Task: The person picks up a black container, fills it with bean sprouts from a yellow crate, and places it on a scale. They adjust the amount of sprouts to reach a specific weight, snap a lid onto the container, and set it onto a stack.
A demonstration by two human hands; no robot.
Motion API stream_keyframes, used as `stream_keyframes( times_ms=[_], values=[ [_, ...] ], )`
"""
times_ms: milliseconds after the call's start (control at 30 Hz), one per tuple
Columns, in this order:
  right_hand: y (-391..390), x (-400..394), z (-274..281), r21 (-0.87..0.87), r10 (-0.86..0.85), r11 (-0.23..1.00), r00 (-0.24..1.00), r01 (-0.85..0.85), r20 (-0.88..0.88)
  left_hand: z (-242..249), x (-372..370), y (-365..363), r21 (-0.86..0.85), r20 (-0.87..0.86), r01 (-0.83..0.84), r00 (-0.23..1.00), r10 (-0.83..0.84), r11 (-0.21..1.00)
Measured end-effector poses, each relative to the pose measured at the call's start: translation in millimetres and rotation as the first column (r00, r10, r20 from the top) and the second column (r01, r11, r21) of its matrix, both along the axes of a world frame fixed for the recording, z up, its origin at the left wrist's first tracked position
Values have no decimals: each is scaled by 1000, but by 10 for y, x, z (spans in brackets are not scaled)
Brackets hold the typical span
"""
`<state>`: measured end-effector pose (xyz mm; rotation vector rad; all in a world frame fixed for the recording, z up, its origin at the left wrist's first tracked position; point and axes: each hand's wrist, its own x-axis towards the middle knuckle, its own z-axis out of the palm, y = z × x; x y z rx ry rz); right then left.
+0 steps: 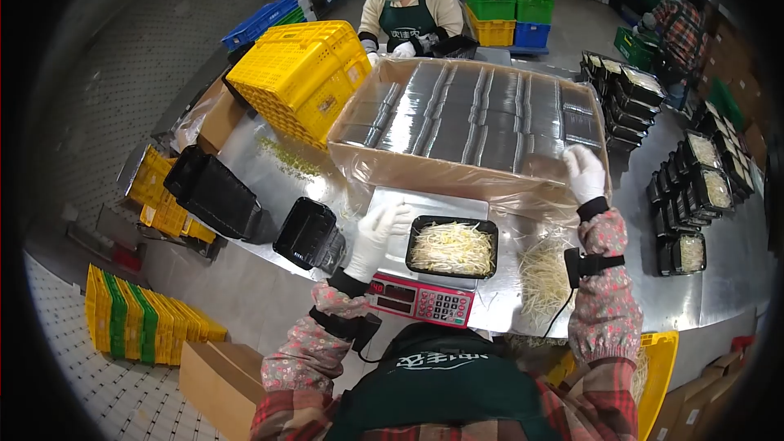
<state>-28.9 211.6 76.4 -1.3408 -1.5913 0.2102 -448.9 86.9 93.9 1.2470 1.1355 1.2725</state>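
Observation:
A black plastic tray (452,268) of bean sprouts (451,247) sits on the steel plate of a red digital scale (420,300). My left hand (377,235), in a white glove, is just left of the tray with its fingers stretched toward it, holding nothing. My gloved right hand (585,173) is at the near right corner of a large lined carton (425,173). Its fingers are bent over the carton's edge; whatever they pinch is hard to make out. Inside the carton stand tight rows of thin, glossy plastic sheets or lids (457,110).
Loose sprouts (545,282) lie right of the scale. Empty black trays (306,233) stand at left. Filled trays (690,255) are stacked at right. Yellow crates (298,82) rise beside the carton. A co-worker (412,12) works across the table; another person (679,28) is at far right.

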Motion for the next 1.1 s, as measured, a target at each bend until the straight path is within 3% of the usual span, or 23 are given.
stream_keyframes(
  times_ms=[33, 67, 133, 233, 267, 300, 333, 400, 433, 500, 533, 567, 600, 667, 733, 767, 800, 867, 900, 933, 1000, 1067, 1100],
  values=[
    [-180, -114, 290, 11, 163, 986, 966, -165, -200, 48, -42, 4, -115, 68, 92, 994, -84, 989],
    [-398, -290, 646, 56, 310, 948, 868, -314, -387, 18, -58, 46, -181, 275, 254, 941, -199, 950],
    [-841, -559, 1215, 7, 492, 859, 822, -512, -286, 188, 57, 102, -172, 549, 515, 758, -352, 840],
    [-1165, -884, 1337, 8, 808, 547, 525, -837, -266, 461, 289, 87, -196, 780, 682, 543, -309, 704],
    [-1235, -943, 1305, -17, 854, 475, 466, -880, -233, 419, 297, 100, -226, 716, 610, 632, -295, 759],
    [-1231, -903, 1163, -15, 866, 473, 468, -881, -174, 332, 288, 120, -248, 646, 532, 714, -272, 809],
    [-1262, -890, 1002, -22, 772, 580, 557, -815, -305, 244, 274, 139, -261, 570, 449, 786, -239, 855],
    [-1357, -890, 575, -81, 518, 754, 666, -652, -537, 110, 149, 179, -227, 599, 323, 791, -129, 919],
    [-1342, -740, 99, -252, 503, 769, 800, -587, -328, 18, 85, 167, -213, 621, 243, 781, -61, 946],
    [-1563, -731, -545, -578, 511, 724, 855, -377, 83, -49, 5, 134, -188, 665, 168, 747, 0, 968],
    [-1630, -807, -963, -540, 525, 760, 831, -362, 182, -79, -14, 140, -181, 661, 175, 750, -12, 968],
    [-1786, -954, -966, -557, 528, 752, 828, -352, 190, -119, -31, 151, -175, 657, 181, 753, -22, 968],
    [-1898, -1098, -724, -568, 470, 723, 883, -394, -15, -145, -43, 146, -170, 652, 185, 757, -30, 968],
    [-1921, -1002, -1248, -499, 312, 745, 892, -444, -328, -104, -59, 88, -181, 617, 125, 787, 14, 976],
    [-1919, -694, -1297, -533, 167, 771, 919, -348, -358, -90, -97, 57, -177, 553, 92, 833, 21, 980],
    [-1899, -555, -829, -712, 215, 698, 971, -77, 105, -101, -148, 44, -172, 503, 88, 864, 11, 981],
    [-1890, -399, -677, -698, 386, 708, 772, 103, 505, -103, -192, 37, -166, 452, 80, 892, 3, 983],
    [-1863, -134, -730, -534, 282, 841, 770, 88, 572, 4, -91, -59, -174, 308, 80, 951, -23, 982],
    [-1825, -240, -621, -502, 212, 864, 938, -49, 274, -27, -56, -99, -173, 257, 97, 965, -51, 980],
    [-1800, -462, -431, -426, 151, 889, 986, -166, -67, -61, -6, -143, -176, 204, 115, 976, -78, 978],
    [-1772, -901, -273, -368, 115, 896, 931, -248, -347, -197, 180, -182, -158, 97, 166, 984, -152, 973],
    [-1649, -1176, -391, -361, 177, 903, 967, -235, -185, -390, 303, -162, -63, -50, 260, 963, -264, 963],
    [-1559, -1228, -560, -300, 204, 928, 975, -220, -82, -343, 335, -134, -95, -152, 188, 968, -201, 978]
  ],
)
